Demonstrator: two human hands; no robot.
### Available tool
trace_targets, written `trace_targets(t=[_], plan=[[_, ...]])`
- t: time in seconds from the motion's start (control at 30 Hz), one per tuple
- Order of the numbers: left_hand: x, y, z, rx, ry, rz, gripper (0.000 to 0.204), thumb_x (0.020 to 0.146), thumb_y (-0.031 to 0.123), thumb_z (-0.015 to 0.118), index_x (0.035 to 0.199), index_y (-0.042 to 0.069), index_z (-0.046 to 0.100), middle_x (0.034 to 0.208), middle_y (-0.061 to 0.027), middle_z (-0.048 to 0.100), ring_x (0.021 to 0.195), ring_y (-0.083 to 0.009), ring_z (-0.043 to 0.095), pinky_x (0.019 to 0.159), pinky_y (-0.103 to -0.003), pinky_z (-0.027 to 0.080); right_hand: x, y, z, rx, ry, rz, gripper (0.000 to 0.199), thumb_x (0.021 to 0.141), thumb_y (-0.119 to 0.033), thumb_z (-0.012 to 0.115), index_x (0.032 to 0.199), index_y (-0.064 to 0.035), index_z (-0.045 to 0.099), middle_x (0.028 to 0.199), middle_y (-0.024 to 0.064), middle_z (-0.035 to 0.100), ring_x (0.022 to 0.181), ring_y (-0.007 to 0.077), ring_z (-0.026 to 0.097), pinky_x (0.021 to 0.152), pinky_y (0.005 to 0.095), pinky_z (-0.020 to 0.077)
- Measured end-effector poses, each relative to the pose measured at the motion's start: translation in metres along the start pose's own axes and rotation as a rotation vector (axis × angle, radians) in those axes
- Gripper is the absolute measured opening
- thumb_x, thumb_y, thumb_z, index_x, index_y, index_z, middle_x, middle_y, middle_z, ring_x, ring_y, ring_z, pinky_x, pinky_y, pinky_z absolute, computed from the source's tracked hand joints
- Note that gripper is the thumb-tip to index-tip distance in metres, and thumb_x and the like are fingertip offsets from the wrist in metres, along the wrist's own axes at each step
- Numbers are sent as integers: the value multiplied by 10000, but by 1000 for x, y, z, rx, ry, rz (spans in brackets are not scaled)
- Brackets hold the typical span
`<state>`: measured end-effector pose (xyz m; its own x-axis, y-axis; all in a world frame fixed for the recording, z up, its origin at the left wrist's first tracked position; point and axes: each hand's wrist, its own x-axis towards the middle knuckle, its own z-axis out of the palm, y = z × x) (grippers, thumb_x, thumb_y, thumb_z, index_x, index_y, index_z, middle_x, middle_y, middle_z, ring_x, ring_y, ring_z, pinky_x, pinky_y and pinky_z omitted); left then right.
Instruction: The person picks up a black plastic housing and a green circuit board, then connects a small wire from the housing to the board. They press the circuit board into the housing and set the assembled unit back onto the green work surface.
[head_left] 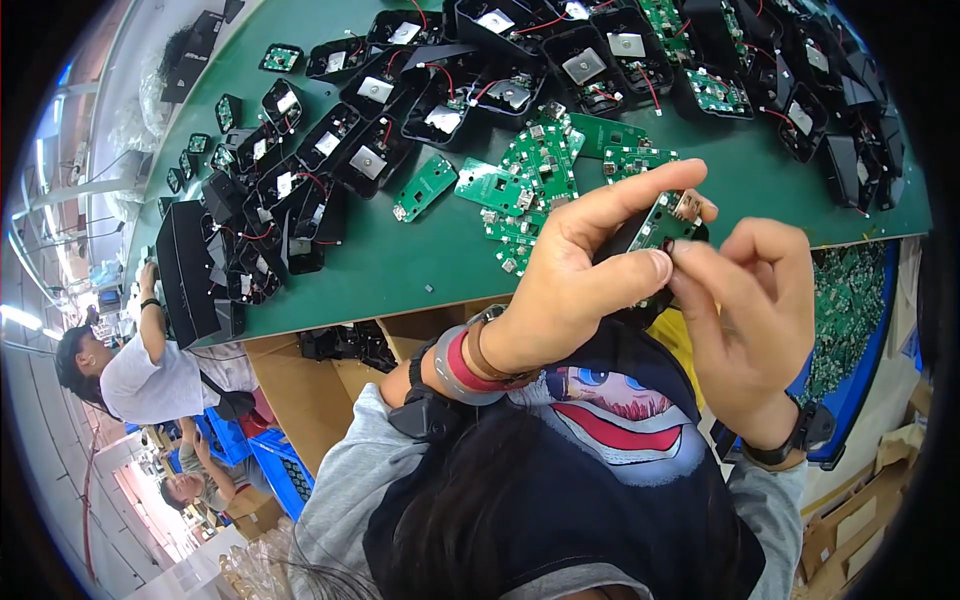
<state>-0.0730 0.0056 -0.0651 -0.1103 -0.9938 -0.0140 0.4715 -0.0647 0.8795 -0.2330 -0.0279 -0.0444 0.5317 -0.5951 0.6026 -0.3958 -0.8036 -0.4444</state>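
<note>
My left hand (565, 285) holds a green circuit board (655, 226) between thumb and fingers, above the table's near edge. Metal connectors show on the board's upper end, and a dark part, perhaps a black casing, lies behind it, mostly hidden by my fingers. My right hand (750, 315) is closed in a pinch at the board's right side, touching it beside my left thumb. Whatever sits between those fingertips is too small and covered to name. Loose green circuit boards (548, 165) lie in a pile just beyond my left hand.
Many black casings (375, 90) with red wires and silvery blocks spread over the green table (380, 262). A blue bin (880, 300) of circuit boards stands at right. Below the table is a cardboard box (285, 385). Two people (150, 385) are at far left.
</note>
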Motion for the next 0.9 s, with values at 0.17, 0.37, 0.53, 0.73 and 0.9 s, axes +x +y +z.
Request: trace_targets(t=[0.17,0.37,0.53,0.73,0.9], plan=[[-4,-1,1,-169,50,-69,614,777,84,539,1361,3,368,1175,-145,548,1078,-200,541,956,-329,413,-2,-1,7,691,84,551,353,738,23,668,1075,7,564,1007,61,478,849,110,479,600,195,437],[-1,-1,2,-255,35,-63,433,751,8,549,1152,25,386,1096,-110,562,987,-131,533,873,-262,420,10,-1,9,904,-20,649,295,783,-27,642,1066,4,567,1036,39,475,869,78,473,664,172,410],[0,-8,3,-101,88,103,327,791,66,517,1100,22,418,1101,-85,481,1005,-137,493,887,-275,399,14,2,15,852,-25,654,216,757,-26,669,958,1,594,1024,37,486,855,74,475,637,168,399],[-1,-14,5,-45,226,156,241,859,101,465,1081,7,467,1136,-85,451,983,-123,481,864,-265,398,16,3,18,822,-36,696,169,751,4,671,894,12,583,901,12,507,776,59,482,620,177,412],[0,-15,1,-52,221,133,189,891,106,455,1047,8,497,1079,-75,493,936,-94,487,842,-252,405,17,14,13,984,-123,749,191,745,14,682,902,4,574,866,-6,499,745,45,477,612,171,415]])
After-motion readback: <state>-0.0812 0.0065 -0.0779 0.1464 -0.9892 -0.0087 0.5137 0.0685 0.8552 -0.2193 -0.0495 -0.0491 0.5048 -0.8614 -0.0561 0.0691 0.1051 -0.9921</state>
